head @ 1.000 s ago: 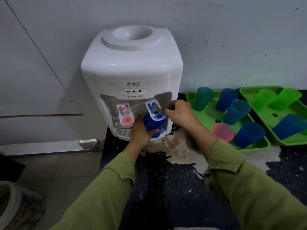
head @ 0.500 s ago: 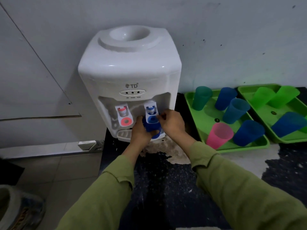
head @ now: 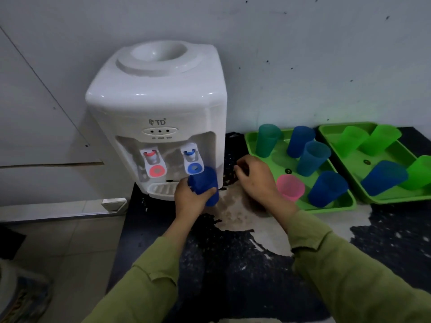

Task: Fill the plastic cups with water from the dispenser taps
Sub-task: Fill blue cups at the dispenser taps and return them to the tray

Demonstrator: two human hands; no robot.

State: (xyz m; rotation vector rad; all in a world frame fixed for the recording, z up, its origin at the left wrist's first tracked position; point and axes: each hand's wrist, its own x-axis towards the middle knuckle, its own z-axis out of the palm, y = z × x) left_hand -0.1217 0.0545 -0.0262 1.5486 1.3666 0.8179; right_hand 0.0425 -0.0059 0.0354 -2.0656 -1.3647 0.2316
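Note:
A white water dispenser (head: 158, 99) stands against the wall, with a red tap (head: 154, 163) on its left and a blue tap (head: 193, 160) on its right. My left hand (head: 189, 201) grips a dark blue plastic cup (head: 205, 186) just below and to the right of the blue tap, in front of the drip tray (head: 163, 189). My right hand (head: 254, 178) hovers right of the dispenser with loosely curled fingers, holding nothing, beside a pink cup (head: 290, 187).
A green tray (head: 331, 206) holds a teal cup (head: 267, 139), several blue cups and the pink one. A second green tray (head: 396, 200) further right holds green cups and a blue cup (head: 384, 177). The dark countertop (head: 233, 264) has a worn pale patch. Tiled floor lies to the left.
My right hand has come off the blue tap and moved right toward the tray. My left hand has drawn the blue cup slightly down and right from under the tap.

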